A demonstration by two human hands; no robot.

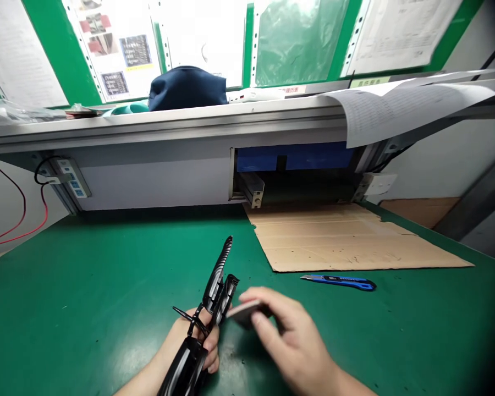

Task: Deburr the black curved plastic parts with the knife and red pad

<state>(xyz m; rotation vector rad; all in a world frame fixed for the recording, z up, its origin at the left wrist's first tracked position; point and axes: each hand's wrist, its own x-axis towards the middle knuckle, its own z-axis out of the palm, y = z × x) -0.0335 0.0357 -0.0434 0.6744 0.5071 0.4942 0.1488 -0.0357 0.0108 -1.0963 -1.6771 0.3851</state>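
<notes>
My left hand (190,344) is closed round a long glossy black plastic part (214,291) with thin sprue arms. The part slants up and away over the green table (86,286). My right hand (291,335) pinches a small flat grey block (243,312) and holds its edge against the black part near the middle. Both hands are low in the view, close to the table's front edge.
A blue utility knife (339,281) lies on the mat right of my hands. Behind it lies a flat sheet of brown cardboard (346,239). A grey shelf (169,124) runs across the back, with a dark blue cap (187,88) and hanging papers (396,107) on it. A red wire (22,220) hangs at the left.
</notes>
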